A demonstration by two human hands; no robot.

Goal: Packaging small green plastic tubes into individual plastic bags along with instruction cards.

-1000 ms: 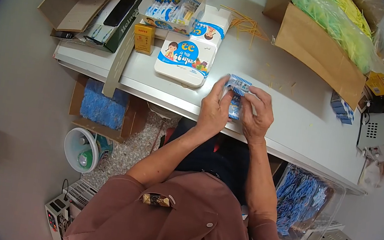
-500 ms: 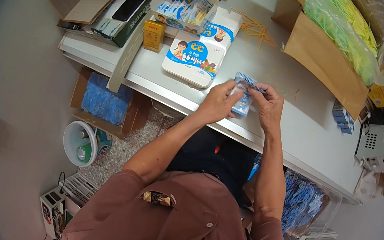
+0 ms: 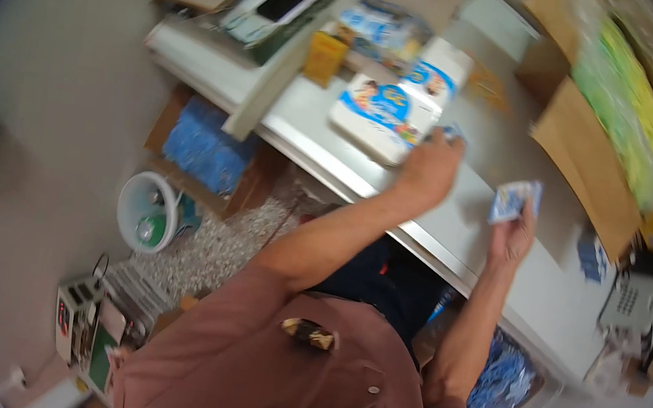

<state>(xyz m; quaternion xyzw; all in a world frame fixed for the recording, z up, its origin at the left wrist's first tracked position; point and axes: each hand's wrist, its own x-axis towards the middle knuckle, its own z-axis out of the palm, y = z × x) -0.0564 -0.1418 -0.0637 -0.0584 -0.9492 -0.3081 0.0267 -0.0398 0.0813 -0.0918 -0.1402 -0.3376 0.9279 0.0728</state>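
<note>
My right hand (image 3: pixel 516 231) holds a small blue-and-white packet (image 3: pixel 515 199) above the white table (image 3: pixel 503 254). My left hand (image 3: pixel 430 168) reaches out to the left and rests at the near end of a large white package with blue printing (image 3: pixel 395 101). A bit of blue shows at its fingertips; whether the hand holds anything is too blurred to tell. The two hands are apart.
An open cardboard box of green and yellow bagged goods (image 3: pixel 606 118) stands at the right. A tray with a black phone (image 3: pixel 275 5), an orange box (image 3: pixel 325 53), a white bucket (image 3: pixel 148 211) and a box of blue items (image 3: pixel 205 145) are at the left.
The hands, together on the small packet before, have parted. My left hand has gone left to the big white package; my right hand keeps the packet. The view has swung.
</note>
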